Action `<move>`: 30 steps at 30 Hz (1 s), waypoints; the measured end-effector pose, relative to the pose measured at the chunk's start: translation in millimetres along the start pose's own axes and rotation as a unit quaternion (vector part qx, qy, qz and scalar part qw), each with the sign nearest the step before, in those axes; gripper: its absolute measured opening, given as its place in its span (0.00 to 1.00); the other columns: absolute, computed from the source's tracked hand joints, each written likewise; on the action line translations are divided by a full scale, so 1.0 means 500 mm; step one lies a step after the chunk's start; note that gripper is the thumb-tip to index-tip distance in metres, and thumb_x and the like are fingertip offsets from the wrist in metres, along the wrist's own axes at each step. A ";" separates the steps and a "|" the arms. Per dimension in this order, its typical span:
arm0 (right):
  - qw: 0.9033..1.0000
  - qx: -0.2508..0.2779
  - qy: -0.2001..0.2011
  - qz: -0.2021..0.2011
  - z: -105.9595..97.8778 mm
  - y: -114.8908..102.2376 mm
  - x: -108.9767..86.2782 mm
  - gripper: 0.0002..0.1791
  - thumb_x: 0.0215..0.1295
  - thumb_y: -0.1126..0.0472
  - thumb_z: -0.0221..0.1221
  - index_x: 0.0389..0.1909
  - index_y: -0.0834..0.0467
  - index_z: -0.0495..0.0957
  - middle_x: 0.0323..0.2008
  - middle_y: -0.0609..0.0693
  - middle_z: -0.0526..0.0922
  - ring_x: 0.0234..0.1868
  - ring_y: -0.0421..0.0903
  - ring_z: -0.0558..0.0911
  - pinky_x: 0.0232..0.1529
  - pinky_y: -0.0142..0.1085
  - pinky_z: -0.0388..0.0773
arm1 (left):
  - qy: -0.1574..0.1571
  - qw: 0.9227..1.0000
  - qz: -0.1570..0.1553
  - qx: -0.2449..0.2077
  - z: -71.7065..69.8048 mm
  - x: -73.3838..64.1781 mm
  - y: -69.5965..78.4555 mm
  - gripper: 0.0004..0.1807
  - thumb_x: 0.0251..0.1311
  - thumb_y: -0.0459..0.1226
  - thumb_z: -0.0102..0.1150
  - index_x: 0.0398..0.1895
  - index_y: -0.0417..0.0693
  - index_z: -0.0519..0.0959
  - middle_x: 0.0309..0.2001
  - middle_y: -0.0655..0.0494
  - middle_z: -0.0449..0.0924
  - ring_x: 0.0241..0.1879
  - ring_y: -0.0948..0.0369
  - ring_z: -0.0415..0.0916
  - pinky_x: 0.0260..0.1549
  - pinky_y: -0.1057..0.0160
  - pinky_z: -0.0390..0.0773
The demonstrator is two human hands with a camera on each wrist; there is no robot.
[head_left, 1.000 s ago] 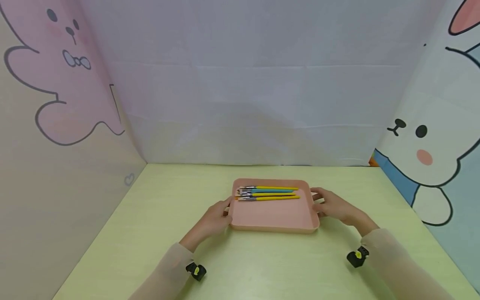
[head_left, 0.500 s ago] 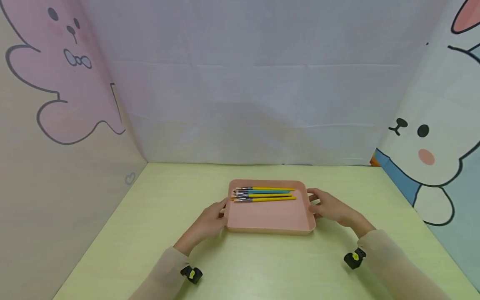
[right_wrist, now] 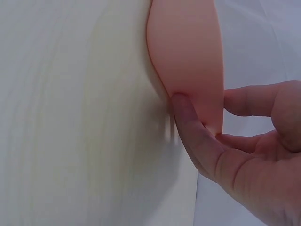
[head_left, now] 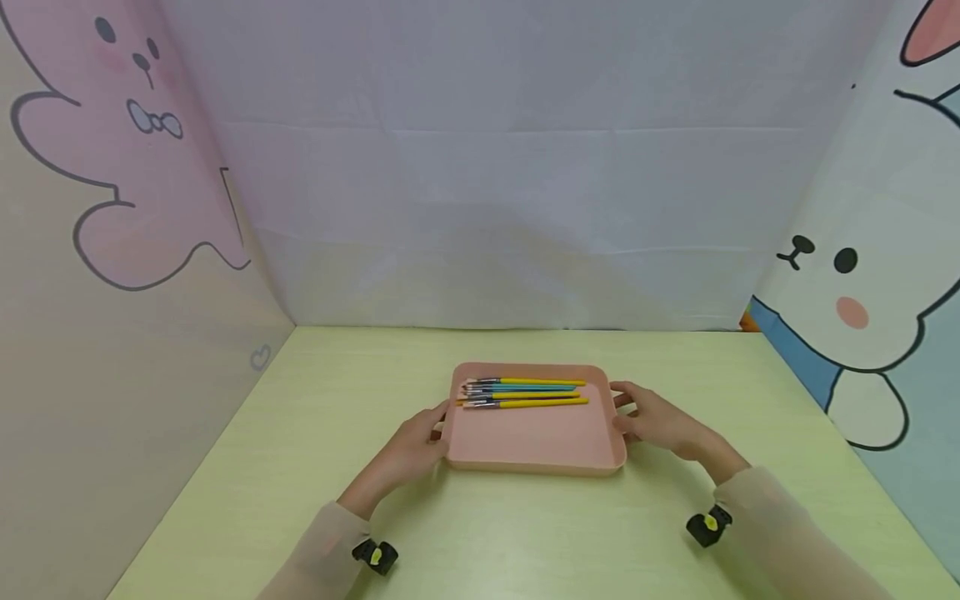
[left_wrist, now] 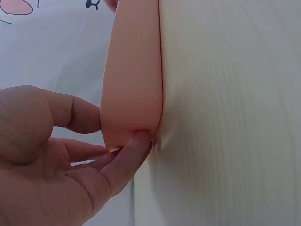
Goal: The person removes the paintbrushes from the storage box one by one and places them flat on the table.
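A shallow pink tray [head_left: 532, 440] with rounded corners lies on the table in the head view. Several thin paintbrushes [head_left: 542, 402], with yellow and blue handles, lie side by side across its far half, bristles to the left. My left hand [head_left: 408, 450] holds the tray's left end. In the left wrist view its thumb and fingers bend around the tray wall [left_wrist: 134, 70]. At the opposite end my right hand [head_left: 663, 423] grips the tray. The right wrist view shows a fingertip tucked low against the tray wall [right_wrist: 188, 52], another finger at the rim.
The pale yellow-green table [head_left: 345, 392] reaches back to a whitish cloth wall [head_left: 480, 208]. Side walls with cartoon animals stand left and right. Each sleeved forearm carries a small black camera [head_left: 375, 556].
With both hands on it, the tray has shifted left and slightly toward me. The paintbrushes have travelled along with it, keeping their arrangement.
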State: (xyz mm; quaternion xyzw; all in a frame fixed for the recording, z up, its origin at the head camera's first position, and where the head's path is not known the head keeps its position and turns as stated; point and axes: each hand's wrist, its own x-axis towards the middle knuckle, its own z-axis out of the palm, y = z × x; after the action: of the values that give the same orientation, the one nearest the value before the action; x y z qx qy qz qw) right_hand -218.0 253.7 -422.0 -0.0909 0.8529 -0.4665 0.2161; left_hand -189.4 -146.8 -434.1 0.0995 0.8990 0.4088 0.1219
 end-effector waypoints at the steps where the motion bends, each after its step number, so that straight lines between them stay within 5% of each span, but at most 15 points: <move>1: 1.000 0.000 0.000 -0.001 0.001 -0.001 -0.001 0.39 0.79 0.65 0.56 0.82 0.71 0.48 0.72 0.75 0.64 0.58 0.58 0.83 0.56 0.51 0.84 | 0.001 1.000 0.001 0.000 -0.001 -0.001 0.001 0.37 0.75 0.30 0.54 0.85 0.43 0.57 0.74 0.39 0.69 0.66 0.41 0.77 0.60 0.43 0.80; 24: 1.000 0.008 -0.001 -0.005 0.016 0.001 -0.010 0.39 0.80 0.64 0.58 0.82 0.70 0.49 0.72 0.73 0.66 0.56 0.56 0.85 0.56 0.49 0.85 | 0.003 1.000 0.009 -0.019 -0.004 -0.021 -0.010 0.36 0.73 0.29 0.55 0.83 0.41 0.60 0.74 0.40 0.71 0.62 0.45 0.79 0.58 0.44 0.81; 30: 0.999 -0.013 -0.009 -0.030 0.001 -0.006 -0.015 0.40 0.80 0.64 0.58 0.81 0.72 0.48 0.71 0.75 0.66 0.54 0.57 0.87 0.54 0.50 0.85 | 0.006 0.999 -0.002 -0.045 -0.007 -0.027 -0.007 0.40 0.75 0.37 0.63 0.84 0.40 0.57 0.73 0.42 0.71 0.61 0.47 0.79 0.57 0.44 0.82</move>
State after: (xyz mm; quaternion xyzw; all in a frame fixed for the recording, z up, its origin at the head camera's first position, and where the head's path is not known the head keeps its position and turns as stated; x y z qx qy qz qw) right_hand -210.9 254.3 -417.8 -0.1232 0.8537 -0.4610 0.2084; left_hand -177.9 -155.2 -432.8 0.0896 0.8806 0.4490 0.1219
